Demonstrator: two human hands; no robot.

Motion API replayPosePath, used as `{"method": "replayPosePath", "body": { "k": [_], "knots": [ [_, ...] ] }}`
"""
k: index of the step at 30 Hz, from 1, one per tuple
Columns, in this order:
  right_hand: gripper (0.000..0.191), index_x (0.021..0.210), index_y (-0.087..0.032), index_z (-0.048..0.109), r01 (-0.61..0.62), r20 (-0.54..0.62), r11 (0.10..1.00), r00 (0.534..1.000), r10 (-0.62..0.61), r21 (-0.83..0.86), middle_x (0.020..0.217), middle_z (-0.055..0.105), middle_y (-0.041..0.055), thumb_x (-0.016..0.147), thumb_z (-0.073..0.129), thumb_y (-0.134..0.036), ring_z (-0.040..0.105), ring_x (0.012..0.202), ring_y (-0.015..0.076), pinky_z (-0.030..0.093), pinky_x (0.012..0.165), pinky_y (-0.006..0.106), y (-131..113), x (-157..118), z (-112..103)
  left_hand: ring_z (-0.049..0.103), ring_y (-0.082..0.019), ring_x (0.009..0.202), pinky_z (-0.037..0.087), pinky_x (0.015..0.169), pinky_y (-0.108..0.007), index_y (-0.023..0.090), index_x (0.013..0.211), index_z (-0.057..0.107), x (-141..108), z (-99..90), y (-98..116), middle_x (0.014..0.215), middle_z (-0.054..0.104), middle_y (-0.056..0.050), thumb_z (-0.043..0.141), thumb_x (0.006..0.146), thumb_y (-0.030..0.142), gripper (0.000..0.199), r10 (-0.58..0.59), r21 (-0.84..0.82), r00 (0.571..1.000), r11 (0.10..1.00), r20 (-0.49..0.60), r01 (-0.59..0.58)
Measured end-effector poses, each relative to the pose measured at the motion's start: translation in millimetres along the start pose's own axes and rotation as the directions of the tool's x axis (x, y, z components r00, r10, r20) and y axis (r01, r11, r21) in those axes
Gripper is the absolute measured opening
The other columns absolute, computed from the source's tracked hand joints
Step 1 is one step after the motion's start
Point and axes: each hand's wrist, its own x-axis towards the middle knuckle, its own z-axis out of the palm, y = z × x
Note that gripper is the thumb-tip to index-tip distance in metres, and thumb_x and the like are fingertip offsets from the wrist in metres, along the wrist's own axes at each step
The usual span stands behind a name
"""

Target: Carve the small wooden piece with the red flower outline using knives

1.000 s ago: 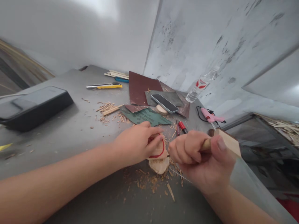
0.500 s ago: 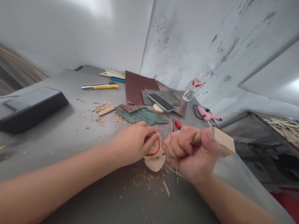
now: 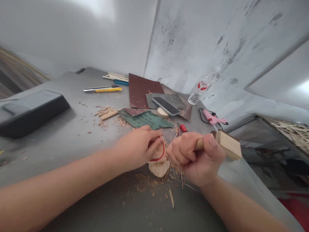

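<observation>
My left hand (image 3: 142,146) presses down on a piece of wood marked with a curved red line (image 3: 161,154), its fingers curled over the edge. Beneath that piece lies a round wood slice (image 3: 159,169) on the grey table. My right hand (image 3: 196,156) is wrapped round a wooden-handled tool (image 3: 199,144), close against the right side of the marked wood. The tool's working end is hidden by my fingers. Wood shavings (image 3: 147,185) are scattered around the slice.
Green sandpaper (image 3: 147,120), a phone (image 3: 166,106), brown sandpaper (image 3: 142,91) and a red-handled tool (image 3: 183,128) lie beyond my hands. A yellow cutter (image 3: 108,89) is farther left, near a black box (image 3: 33,111). Rightward are a bottle (image 3: 200,91), pink glue gun (image 3: 213,118) and wooden block (image 3: 229,145).
My right hand has shifted slightly left with the tool still in it. The left hand keeps its hold on the marked wood.
</observation>
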Motion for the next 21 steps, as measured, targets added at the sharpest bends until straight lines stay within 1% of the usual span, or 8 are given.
{"method": "replayPosePath", "body": {
  "k": [3, 6, 8, 10, 13, 16, 19, 21],
  "knots": [
    [0.06, 0.057, -0.022, 0.033, 0.064, -0.119, 0.993, 0.99, -0.075, -0.097, 0.048, 0.023, -0.0072, 0.1, 0.047, -0.062, 0.021, 0.04, 0.0079, 0.024, 0.043, 0.026, 2, -7, 8, 0.063, -0.022, 0.082, 0.049, 0.083, -0.038, 0.023, 0.11, 0.075, 0, 1.5, 0, 0.092, 0.06, -0.007, 0.038, 0.105, 0.045, 0.043, -0.021, -0.007, 1.0, 1.0, -0.002, 0.021],
    [0.061, 0.053, -0.021, 0.035, 0.107, -0.31, 0.97, 0.935, -0.173, -0.22, 0.048, 0.024, -0.0056, 0.099, 0.049, -0.058, 0.025, 0.041, 0.0087, 0.025, 0.044, 0.027, 7, -11, 19, 0.063, -0.022, 0.084, 0.049, 0.084, -0.04, 0.023, 0.112, 0.075, -1, 2.0, 1, 0.095, 0.061, -0.008, 0.038, 0.105, 0.045, 0.044, -0.03, -0.006, 0.999, 1.0, -0.016, 0.03],
    [0.062, 0.052, -0.021, 0.034, 0.092, -0.393, 0.978, 0.905, -0.161, -0.188, 0.047, 0.022, -0.0061, 0.098, 0.052, -0.058, 0.023, 0.04, 0.0081, 0.023, 0.042, 0.026, 9, -9, 21, 0.064, -0.023, 0.086, 0.049, 0.084, -0.04, 0.022, 0.11, 0.075, -1, 1.6, 1, 0.095, 0.062, -0.009, 0.037, 0.105, 0.044, 0.044, -0.025, 0.0, 1.0, 1.0, -0.009, 0.025],
    [0.063, 0.053, -0.02, 0.033, 0.066, -0.37, 0.991, 0.923, -0.105, -0.116, 0.047, 0.021, -0.0071, 0.098, 0.053, -0.061, 0.02, 0.039, 0.0068, 0.021, 0.039, 0.024, 8, -5, 17, 0.063, -0.023, 0.086, 0.048, 0.082, -0.039, 0.022, 0.108, 0.074, 0, 1.0, 1, 0.093, 0.061, -0.008, 0.036, 0.104, 0.043, 0.043, -0.015, 0.008, 1.0, 1.0, 0.006, 0.015],
    [0.064, 0.055, -0.021, 0.033, 0.026, -0.161, 0.998, 0.986, -0.036, -0.062, 0.047, 0.023, -0.0074, 0.099, 0.05, -0.064, 0.02, 0.039, 0.0066, 0.022, 0.04, 0.024, 4, -1, 5, 0.063, -0.023, 0.083, 0.047, 0.079, -0.037, 0.023, 0.108, 0.073, 0, 0.6, 0, 0.091, 0.06, -0.007, 0.036, 0.104, 0.044, 0.043, -0.007, 0.009, 1.0, 1.0, 0.011, 0.007],
    [0.064, 0.055, -0.021, 0.032, 0.001, -0.014, 0.999, 1.0, -0.001, -0.044, 0.047, 0.025, -0.007, 0.1, 0.047, -0.063, 0.021, 0.04, 0.0071, 0.023, 0.041, 0.025, 1, -3, 2, 0.061, -0.022, 0.082, 0.046, 0.079, -0.036, 0.023, 0.108, 0.073, 0, 1.6, -1, 0.09, 0.059, -0.007, 0.035, 0.104, 0.043, 0.043, -0.001, 0.009, 1.0, 1.0, 0.003, 0.001],
    [0.064, 0.053, -0.021, 0.033, 0.04, -0.169, 0.994, 0.984, -0.057, -0.103, 0.047, 0.024, -0.0061, 0.099, 0.05, -0.062, 0.021, 0.04, 0.0074, 0.022, 0.041, 0.025, 5, -9, 11, 0.061, -0.022, 0.082, 0.046, 0.08, -0.037, 0.023, 0.107, 0.073, 0, 3.5, -2, 0.092, 0.06, -0.007, 0.035, 0.104, 0.044, 0.044, -0.014, 0.013, 1.0, 1.0, -0.002, 0.014],
    [0.063, 0.052, -0.021, 0.035, 0.083, -0.321, 0.983, 0.938, -0.132, -0.164, 0.047, 0.024, -0.0054, 0.098, 0.053, -0.059, 0.022, 0.041, 0.008, 0.021, 0.041, 0.027, 8, -10, 19, 0.062, -0.022, 0.083, 0.047, 0.082, -0.038, 0.023, 0.108, 0.074, 0, 4.4, -2, 0.094, 0.06, -0.008, 0.036, 0.104, 0.046, 0.044, -0.025, 0.01, 1.0, 1.0, -0.013, 0.026]
  ]
}}
